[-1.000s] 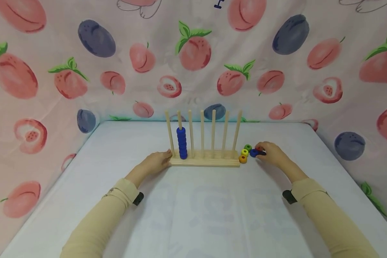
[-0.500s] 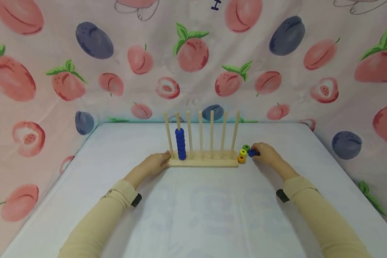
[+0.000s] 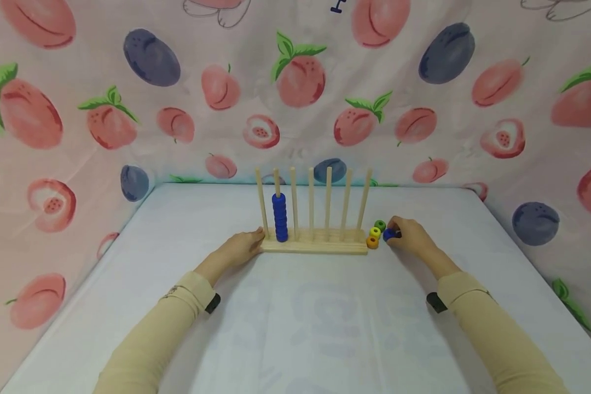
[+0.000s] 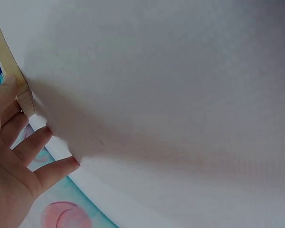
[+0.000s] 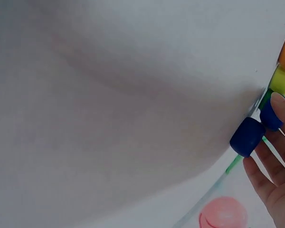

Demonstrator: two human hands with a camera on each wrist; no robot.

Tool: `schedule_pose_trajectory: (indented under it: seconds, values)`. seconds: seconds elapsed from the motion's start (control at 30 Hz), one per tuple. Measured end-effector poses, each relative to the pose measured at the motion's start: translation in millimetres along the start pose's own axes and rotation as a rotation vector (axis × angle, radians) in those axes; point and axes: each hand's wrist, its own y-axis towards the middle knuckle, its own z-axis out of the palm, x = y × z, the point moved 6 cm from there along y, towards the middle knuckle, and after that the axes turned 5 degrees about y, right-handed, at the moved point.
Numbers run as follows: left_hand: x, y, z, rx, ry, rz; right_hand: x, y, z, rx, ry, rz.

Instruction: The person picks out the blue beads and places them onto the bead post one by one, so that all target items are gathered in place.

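My left hand [image 3: 240, 248] grips the left end of a wooden peg rack [image 3: 315, 248], thumb on the near side of its base. Blue beads [image 3: 279, 218] are stacked on the rack's second peg from the left; the other pegs are bare. Beyond the rack's right end, my right hand [image 3: 411, 236] pinches a blue bead [image 5: 271, 116] between thumb and fingers. Another blue bead [image 5: 247, 137] lies against the fingertips in the right wrist view. Orange [image 3: 372, 242], yellow [image 3: 375, 232] and green beads [image 3: 380, 225] sit between that hand and the rack.
A white cloth [image 3: 315, 317] covers the table. Behind it hangs a fruit-patterned sheet [image 3: 295, 126], meeting the table just past the rack. Each wrist wears a small dark device, the left one [image 3: 213, 303] and the right one [image 3: 436, 302] both below the cuffs.
A red bead seen by my right fingers a second ago is now out of sight. My right hand has shifted slightly left around the blue beads. The left hand stays on the rack.
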Motion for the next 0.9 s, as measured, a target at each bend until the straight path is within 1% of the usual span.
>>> schedule_pose_trajectory:
  seconds: [0.13,0.3,0.47,0.53,0.6,0.73,0.9]
  values:
    - [1.4,0.6,-1.4,-0.006,0.001,-0.005,2.6,-0.6,-3.2,-0.022,0.036,-0.012]
    - [2.3,-1.3,-0.5,-0.013,0.006,-0.007,10.0,-2.7,-7.8,-0.048,0.060,-0.064]
    - [0.2,-2.7,1.6,-0.045,0.029,0.009,15.2,-10.3,-12.1,-0.062,0.066,-0.079]
    - [-0.2,-2.7,3.3,-0.047,0.032,0.007,17.0,-13.9,-13.5,-0.063,0.070,-0.087]
    - [-0.6,-2.0,5.3,-0.046,0.038,0.005,18.4,-17.3,-14.6,-0.067,0.072,-0.101]
    - [-0.3,-0.7,9.2,-0.021,0.046,-0.002,23.1,-21.7,-15.7,-0.073,0.066,-0.145]
    - [-1.2,0.5,8.6,-0.002,0.054,-0.028,32.3,-22.9,-17.7,-0.081,0.074,-0.213]
